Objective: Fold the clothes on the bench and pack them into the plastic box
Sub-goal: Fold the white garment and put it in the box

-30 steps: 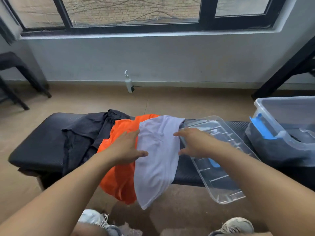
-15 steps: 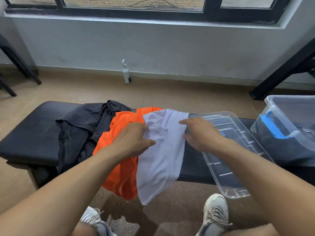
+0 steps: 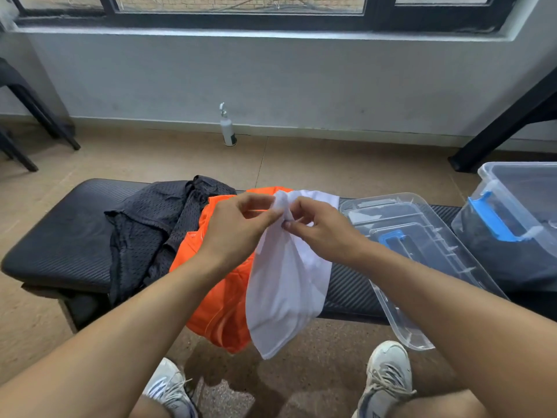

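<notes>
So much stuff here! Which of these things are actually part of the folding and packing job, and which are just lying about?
Part of the job:
white garment, pinched by left hand and right hand
orange garment
black mesh garment
bench
plastic box
clear lid

Just lying about:
spray bottle by the wall
black chair legs

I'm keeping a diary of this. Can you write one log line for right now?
step: picking up white shirt | left hand: pinching shirt | right hand: pinching shirt | box: open

White pump bottle (image 3: pixel 226 130) by the wall, 2 sneakers (image 3: pixel 386 376), black table leg (image 3: pixel 506 125)
</notes>
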Motion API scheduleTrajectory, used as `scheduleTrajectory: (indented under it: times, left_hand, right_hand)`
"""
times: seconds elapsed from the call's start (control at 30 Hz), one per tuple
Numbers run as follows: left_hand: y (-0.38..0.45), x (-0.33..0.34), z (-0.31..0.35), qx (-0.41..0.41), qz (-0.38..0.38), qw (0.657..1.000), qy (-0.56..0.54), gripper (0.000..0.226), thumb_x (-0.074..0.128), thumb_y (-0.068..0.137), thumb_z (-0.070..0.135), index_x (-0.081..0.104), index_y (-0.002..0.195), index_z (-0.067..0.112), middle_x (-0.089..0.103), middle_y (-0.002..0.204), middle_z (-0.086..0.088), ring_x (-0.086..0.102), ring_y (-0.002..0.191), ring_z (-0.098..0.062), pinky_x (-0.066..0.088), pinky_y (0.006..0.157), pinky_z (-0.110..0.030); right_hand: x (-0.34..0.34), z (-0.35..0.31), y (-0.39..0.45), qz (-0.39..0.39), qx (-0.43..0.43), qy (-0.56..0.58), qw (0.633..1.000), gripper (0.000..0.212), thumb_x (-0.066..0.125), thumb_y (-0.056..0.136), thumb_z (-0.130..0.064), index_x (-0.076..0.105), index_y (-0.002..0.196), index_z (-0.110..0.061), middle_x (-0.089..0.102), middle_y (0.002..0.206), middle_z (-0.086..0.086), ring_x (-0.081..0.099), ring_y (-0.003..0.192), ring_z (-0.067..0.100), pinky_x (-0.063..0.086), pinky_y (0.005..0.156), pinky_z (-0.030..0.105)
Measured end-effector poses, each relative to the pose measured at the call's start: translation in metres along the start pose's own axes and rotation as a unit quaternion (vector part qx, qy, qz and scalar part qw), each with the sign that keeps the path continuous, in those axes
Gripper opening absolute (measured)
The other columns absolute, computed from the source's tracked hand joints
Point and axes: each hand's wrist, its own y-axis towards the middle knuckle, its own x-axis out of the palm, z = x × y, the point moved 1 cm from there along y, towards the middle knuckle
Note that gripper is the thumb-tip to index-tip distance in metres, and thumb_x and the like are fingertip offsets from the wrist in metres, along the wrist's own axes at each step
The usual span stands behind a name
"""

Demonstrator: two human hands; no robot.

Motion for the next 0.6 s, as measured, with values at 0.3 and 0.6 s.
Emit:
scheduleTrajectory:
  times: [0.3,0.6]
  left_hand:
    - [-0.005,-0.004,0.006,0.033,-0.001,0.998,-0.053,0.010,0.074,0.091,0.014,0.077,0.100,0.014,0.078,0.091,-0.001,0.069,0.079,-0.005,0.056,0.072,-0.029]
    - [-0.009,-0.018,0.022,0.026,-0.113,0.960,-0.256,0.018,0.061,0.088,0.016,0.072,0.101,0.015,0.074,0.096,-0.006,0.068,0.092,-0.021,0.054,0.084,-0.033]
  right_hand:
    - [-0.021,-0.034,-0.004,0.113,-0.088,0.208,0.968,0.009,0.069,0.094,-0.011,0.067,0.095,-0.020,0.075,0.082,-0.001,0.070,0.070,0.014,0.056,0.067,0.032]
    - [-0.025,0.010,0.004,-0.095,-0.098,-0.382,0.914,0.044,0.064,0.074,-0.020,0.063,0.118,-0.029,0.059,0.126,-0.009,0.036,0.137,0.021,0.008,0.124,0.045]
